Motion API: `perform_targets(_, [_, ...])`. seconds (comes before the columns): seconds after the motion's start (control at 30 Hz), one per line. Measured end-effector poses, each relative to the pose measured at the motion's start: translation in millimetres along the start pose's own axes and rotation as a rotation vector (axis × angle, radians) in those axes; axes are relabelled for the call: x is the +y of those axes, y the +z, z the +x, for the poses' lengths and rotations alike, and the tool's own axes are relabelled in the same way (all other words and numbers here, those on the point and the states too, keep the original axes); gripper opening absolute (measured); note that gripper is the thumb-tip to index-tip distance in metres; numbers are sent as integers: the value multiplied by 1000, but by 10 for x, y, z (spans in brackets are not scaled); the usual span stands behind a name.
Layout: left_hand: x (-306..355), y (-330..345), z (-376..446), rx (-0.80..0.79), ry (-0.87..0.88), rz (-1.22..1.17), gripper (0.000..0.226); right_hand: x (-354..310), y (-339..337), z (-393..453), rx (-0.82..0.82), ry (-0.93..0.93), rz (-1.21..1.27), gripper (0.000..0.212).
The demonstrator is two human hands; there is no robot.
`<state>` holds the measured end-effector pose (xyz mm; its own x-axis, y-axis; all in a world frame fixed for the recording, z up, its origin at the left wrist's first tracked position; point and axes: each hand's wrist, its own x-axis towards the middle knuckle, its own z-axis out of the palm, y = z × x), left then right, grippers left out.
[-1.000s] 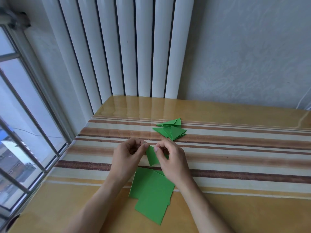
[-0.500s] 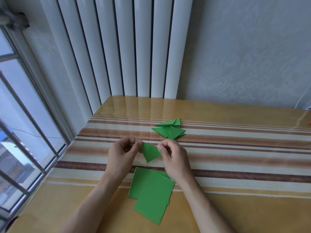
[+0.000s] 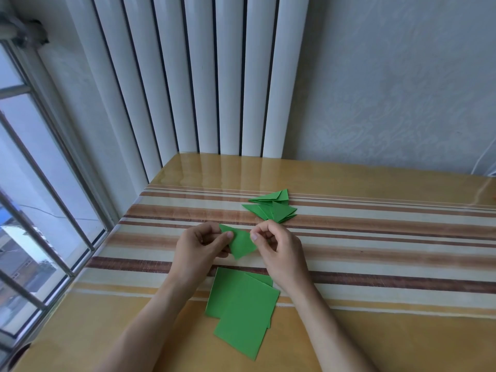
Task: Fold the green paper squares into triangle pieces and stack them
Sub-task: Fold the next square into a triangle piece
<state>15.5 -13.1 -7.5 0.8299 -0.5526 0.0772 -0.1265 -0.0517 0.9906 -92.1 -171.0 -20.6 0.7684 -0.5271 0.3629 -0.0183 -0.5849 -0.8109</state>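
Head | both hands (image 3: 200,245) (image 3: 279,251) apparently pinch folded green piece (image 3: 243,244)

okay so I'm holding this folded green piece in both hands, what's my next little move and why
Probably carry the folded piece forward and lay it on the pile of triangles. It already looks triangular, pinched between the left hand and right hand, and the pile sits just beyond them. Unfolded squares wait nearer you.
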Motion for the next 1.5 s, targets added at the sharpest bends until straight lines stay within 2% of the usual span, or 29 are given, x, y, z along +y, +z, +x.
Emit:
perform_targets(0.07, [12, 31, -16, -45, 19, 7, 29, -28, 20, -6, -26, -45, -2, 5])
perform_targets(0.2, [-23, 72, -19, -108, 35, 39, 19, -38, 34, -7, -27, -88, -19, 5])
perform_targets(0.4, [-5, 54, -1, -51, 46, 49, 19, -53, 23, -11, -4, 30, 25, 10])
perform_targets(0.6, [3, 51, -9, -14, 49, 67, 19, -39, 28, -9, -18, 59, 8, 13])
perform_targets(0.97, [34, 12, -5, 105, -61, 7, 23, -2, -25, 13, -16, 148, 7, 11])
perform_targets(1.27, [30, -43, 2, 151, -65, -5, 9, 44, 10, 6, -24, -2, -172, 11])
perform_targets(1.4, [29, 46, -34, 67, 21, 80, 3, 25, 50, 2, -59, -95, -167, 8])
perform_targets(1.5, [58, 122, -74, 15, 38, 53, 3, -1, 90, -9, -73, -167, -171, 8])
